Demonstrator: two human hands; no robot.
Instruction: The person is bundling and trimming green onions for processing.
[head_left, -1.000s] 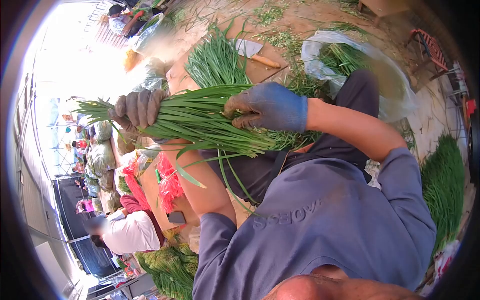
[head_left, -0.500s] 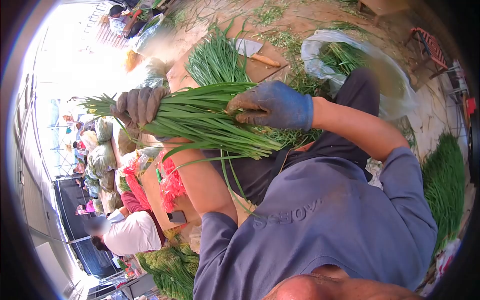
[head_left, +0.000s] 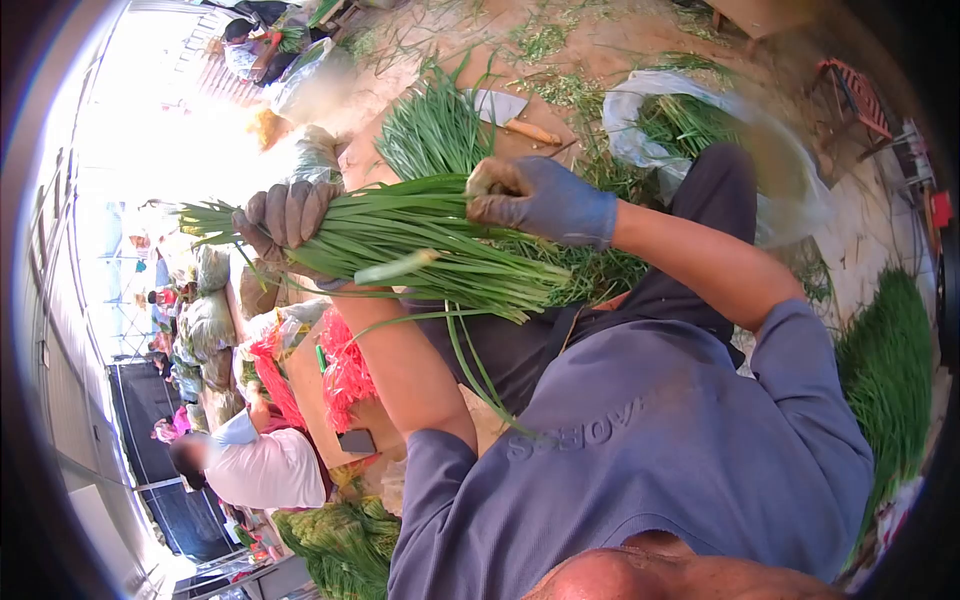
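Note:
My left hand (head_left: 290, 215), in a dirty grey glove, wraps round a bunch of long green leafy stalks (head_left: 430, 235) near its narrow end. The bunch lies across in front of me, its paler ends fanned to the right. At the bunch's upper edge, my right hand (head_left: 535, 200), in a blue glove with soiled fingers, is closed in a pinch; what it pinches is too small to name. A short, blurred pale-green piece (head_left: 397, 266) shows over the bunch.
Beyond the bunch are a leaf pile (head_left: 435, 125) and a cleaver (head_left: 515, 115) on a board. A plastic bag of greens (head_left: 690, 120) sits at upper right. Pink strands (head_left: 345, 370) and a person in a light top (head_left: 265, 465) are at left; more greens (head_left: 885, 370) lie far right.
My right hand has drawn up to the bunch's upper edge, its fingers more curled. A pale-green piece now shows over the bunch. The person at left has shifted.

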